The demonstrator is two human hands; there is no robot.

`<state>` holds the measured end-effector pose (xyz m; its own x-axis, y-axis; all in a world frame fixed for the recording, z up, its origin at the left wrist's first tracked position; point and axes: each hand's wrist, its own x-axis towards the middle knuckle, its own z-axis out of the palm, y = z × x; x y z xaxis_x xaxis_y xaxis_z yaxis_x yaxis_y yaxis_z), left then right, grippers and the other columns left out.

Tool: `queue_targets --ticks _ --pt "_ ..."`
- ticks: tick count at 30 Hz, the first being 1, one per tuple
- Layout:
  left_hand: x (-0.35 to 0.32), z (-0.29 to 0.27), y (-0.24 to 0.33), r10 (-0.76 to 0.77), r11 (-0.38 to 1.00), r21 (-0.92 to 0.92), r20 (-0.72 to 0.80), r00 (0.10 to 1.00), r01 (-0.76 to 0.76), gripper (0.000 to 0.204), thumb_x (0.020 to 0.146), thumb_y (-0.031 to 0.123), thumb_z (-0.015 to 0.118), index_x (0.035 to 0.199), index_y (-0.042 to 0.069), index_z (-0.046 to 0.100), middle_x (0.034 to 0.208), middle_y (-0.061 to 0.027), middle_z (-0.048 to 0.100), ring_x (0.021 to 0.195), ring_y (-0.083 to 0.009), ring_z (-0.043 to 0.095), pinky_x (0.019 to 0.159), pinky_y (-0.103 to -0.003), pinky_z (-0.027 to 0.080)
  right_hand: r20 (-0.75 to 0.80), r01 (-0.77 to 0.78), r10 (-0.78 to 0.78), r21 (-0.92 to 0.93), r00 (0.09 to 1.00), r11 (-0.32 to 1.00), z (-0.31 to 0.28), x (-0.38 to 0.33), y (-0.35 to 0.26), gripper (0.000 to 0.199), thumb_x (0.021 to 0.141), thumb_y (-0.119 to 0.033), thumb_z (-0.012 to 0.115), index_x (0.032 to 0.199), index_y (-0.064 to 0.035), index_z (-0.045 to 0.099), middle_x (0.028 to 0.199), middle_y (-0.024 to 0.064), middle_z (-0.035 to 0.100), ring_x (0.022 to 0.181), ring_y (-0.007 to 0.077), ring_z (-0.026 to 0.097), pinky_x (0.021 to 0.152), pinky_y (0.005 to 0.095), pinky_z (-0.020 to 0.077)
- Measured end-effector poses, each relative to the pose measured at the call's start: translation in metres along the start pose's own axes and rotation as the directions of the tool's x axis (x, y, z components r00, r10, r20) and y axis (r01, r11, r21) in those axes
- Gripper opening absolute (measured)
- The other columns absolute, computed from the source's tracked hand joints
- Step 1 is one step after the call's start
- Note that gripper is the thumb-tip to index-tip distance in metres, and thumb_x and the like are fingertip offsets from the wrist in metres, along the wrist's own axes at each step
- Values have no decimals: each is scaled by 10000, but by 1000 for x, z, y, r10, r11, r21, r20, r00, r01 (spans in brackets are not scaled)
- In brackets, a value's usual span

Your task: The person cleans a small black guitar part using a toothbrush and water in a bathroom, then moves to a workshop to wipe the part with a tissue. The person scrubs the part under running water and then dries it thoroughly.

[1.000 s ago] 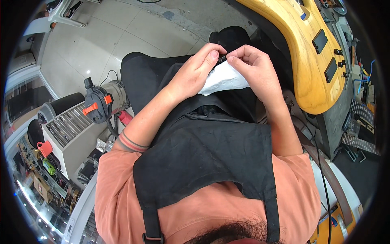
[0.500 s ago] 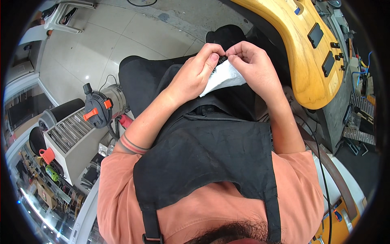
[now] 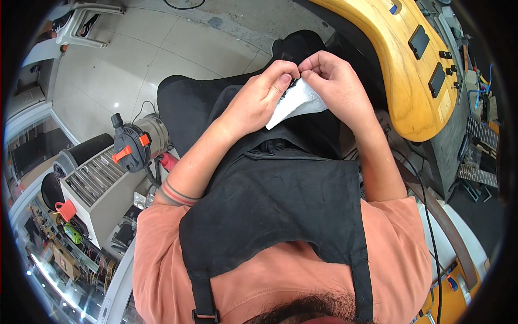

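Observation:
Over my lap, my left hand (image 3: 261, 94) and my right hand (image 3: 342, 89) meet at the fingertips, both closed in a pinch. A white piece of paper towel or cloth (image 3: 297, 103) hangs between them, its lower corner pointing toward me. My right thumb and fingers press on its upper edge. Beside my left thumb a small black part (image 3: 294, 83) shows in the fold, mostly covered by the fingers, so its kind cannot be made out. Below both hands is my black apron (image 3: 270, 200).
On the right, a yellow wooden bass guitar body (image 3: 402, 81) with black pickups and knobs lies on a grey bench (image 3: 442, 162). Left of me stand a vacuum cleaner (image 3: 132, 146) with orange clips and a white rack (image 3: 91, 178) of slim items. A black cable (image 3: 426, 216) hangs near my right arm.
My fingers have shifted slightly around the small black part, which is now more covered. The white piece stays between my hands in nearly the same place.

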<state>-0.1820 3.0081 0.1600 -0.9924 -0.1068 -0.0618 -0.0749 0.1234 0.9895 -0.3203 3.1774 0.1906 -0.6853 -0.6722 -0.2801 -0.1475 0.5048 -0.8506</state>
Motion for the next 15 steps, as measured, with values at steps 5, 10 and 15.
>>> queue_targets --ticks 5,10,15 --pt "0 3 -1 -5 1000 -18 3 1000 5 279 1216 273 437 1273 63 613 1091 -50 617 960 -173 583 905 -334 495 4 -6 6 -34 1000 999 0 1 3 246 959 -151 678 1112 19 770 978 139 800 919 227 763 862 361 595" --pt "1 1 2 -39 999 -18 29 999 40 287 1221 285 426 1322 66 582 1107 -57 625 982 -173 594 919 -333 499 17 4 -3 -40 1000 999 -1 3 0 247 959 -144 678 1116 21 774 987 142 802 925 229 764 870 367 596" --pt "0 1 -4 -67 994 -92 0 998 67 376 1184 365 526 1387 48 522 1157 -126 666 1062 -196 640 972 -340 506 51 -6 5 17 999 1000 -1 1 3 235 975 -138 688 1117 26 777 989 128 802 932 204 759 865 359 595"
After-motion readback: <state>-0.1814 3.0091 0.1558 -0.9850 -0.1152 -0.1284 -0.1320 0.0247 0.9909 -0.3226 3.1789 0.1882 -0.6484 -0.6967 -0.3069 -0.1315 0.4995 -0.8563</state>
